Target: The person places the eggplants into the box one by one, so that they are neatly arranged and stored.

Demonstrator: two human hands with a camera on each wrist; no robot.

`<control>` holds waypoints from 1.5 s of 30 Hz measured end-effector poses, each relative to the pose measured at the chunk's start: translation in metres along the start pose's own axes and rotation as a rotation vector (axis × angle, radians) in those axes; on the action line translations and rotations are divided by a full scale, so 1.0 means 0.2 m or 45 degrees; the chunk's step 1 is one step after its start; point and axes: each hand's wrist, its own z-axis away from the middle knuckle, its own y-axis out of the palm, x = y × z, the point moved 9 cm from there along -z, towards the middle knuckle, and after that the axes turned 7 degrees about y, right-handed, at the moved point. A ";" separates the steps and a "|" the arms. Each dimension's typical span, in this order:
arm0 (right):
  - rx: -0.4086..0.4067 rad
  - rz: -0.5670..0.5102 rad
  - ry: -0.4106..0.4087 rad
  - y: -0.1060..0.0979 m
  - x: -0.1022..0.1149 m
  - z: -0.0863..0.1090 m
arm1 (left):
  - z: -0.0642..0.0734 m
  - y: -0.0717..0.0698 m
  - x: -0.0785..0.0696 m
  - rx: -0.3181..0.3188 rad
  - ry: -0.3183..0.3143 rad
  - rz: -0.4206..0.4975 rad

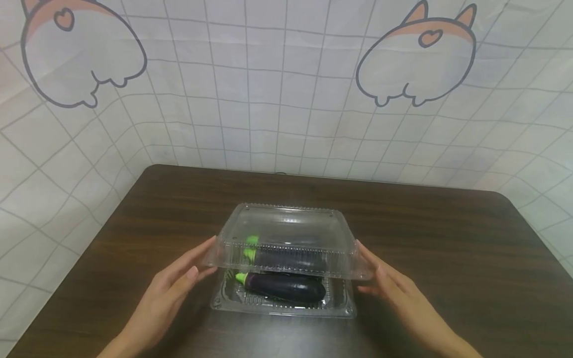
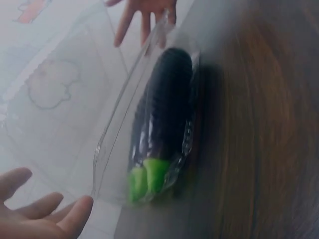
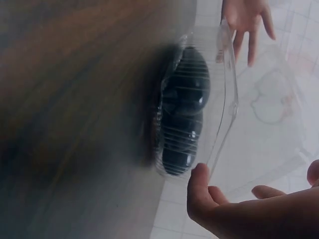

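A clear plastic clamshell box stands on the table, its lid point(image 1: 286, 223) tilted with the front edge raised above the base point(image 1: 286, 313). Inside lie three dark eggplants with green stems pointing left. The front eggplant point(image 1: 286, 288) shows in the gap; the others are seen through the lid. At the lid's left edge is my left hand point(image 1: 165, 293), its fingers extended and spread in the left wrist view. My right hand point(image 1: 394, 288) is at the lid's right edge, fingers loosely bent and apart. In the right wrist view, a fingertip point(image 3: 200, 172) meets the base's rim.
The box rests on a dark wood-grain table point(image 1: 425, 223) with rounded back corners. Behind and beside it hangs a white grid-patterned cloth point(image 1: 277, 99) with cartoon animal drawings.
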 end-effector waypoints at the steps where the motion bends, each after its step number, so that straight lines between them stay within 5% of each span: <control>1: 0.014 -0.005 0.003 0.01 0.00 0.00 | 0.01 0.00 0.00 -0.002 -0.014 0.033; 8: 0.050 -0.056 0.039 0.07 -0.03 0.02 | 0.06 0.01 0.02 -0.115 -0.131 0.051; 18: 0.061 -0.085 0.126 0.12 -0.09 0.04 | 0.12 0.02 0.08 -0.205 -0.120 0.058; 24: 0.086 -0.143 0.017 0.15 -0.08 0.04 | 0.14 0.02 0.10 -0.190 -0.100 0.051; 31: 0.072 -0.183 -0.025 0.17 -0.10 0.04 | 0.16 0.02 0.14 -0.257 -0.237 0.008; 45: 0.138 -0.195 -0.121 0.20 -0.11 0.04 | 0.18 0.03 0.16 -0.300 -0.200 0.008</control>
